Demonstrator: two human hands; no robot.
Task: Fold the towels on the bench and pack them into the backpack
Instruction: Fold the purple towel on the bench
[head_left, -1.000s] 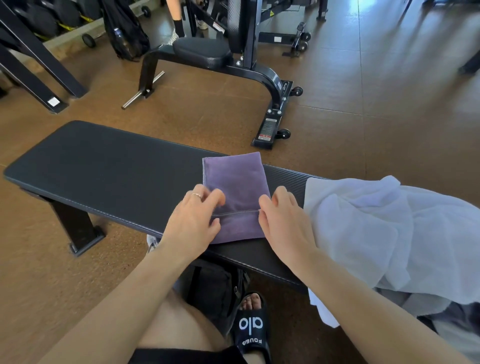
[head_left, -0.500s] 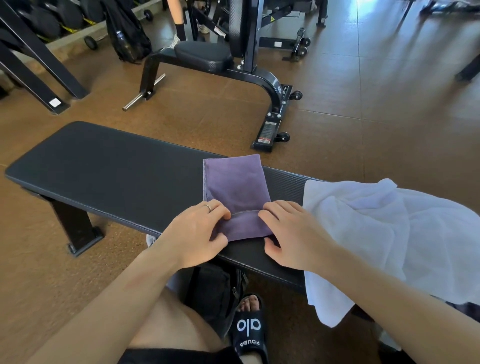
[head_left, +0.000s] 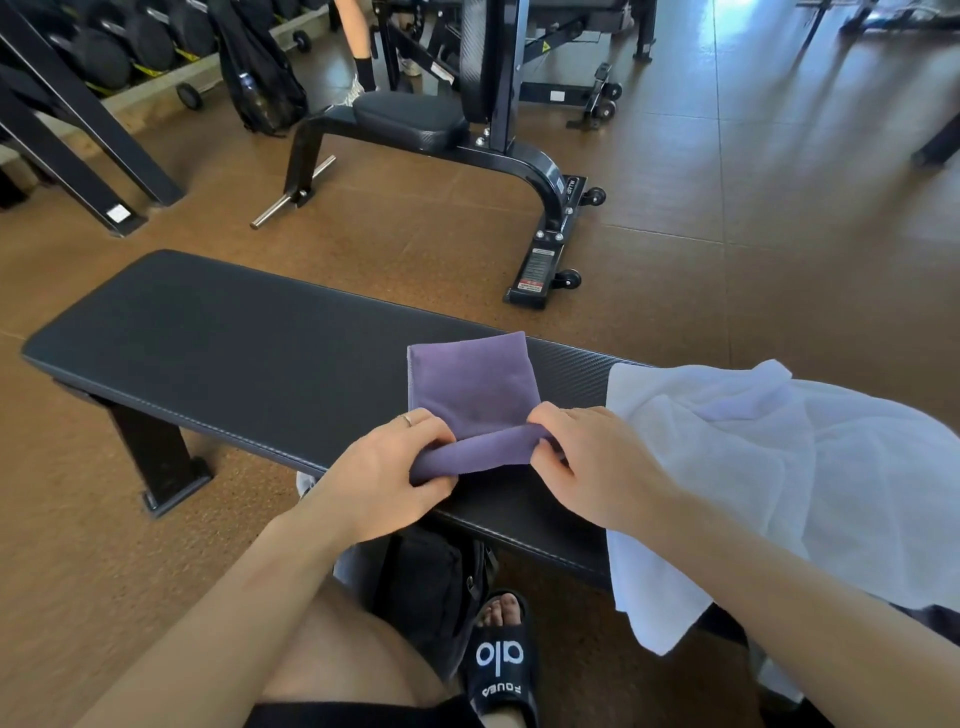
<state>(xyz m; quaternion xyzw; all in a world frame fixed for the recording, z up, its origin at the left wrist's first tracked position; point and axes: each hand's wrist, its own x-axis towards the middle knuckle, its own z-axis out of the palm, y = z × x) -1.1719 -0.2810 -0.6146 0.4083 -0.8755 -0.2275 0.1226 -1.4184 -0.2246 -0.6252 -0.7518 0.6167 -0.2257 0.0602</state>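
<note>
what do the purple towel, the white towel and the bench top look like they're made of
The small purple folded towel looks like smooth, matte microfibre or suede-like cloth: flat nap, crisp edges. The large crumpled white towel seems to be thicker cotton terry, with a soft nubbly surface and loose folds. The black padded bench top looks like vinyl or faux leather: slight sheen, a stitched seam, a carbon-weave texture near the towels.

The bench (head_left: 208, 343) lies bare toward its left end, while a white towel (head_left: 779, 467) heaps over its right end.
</note>
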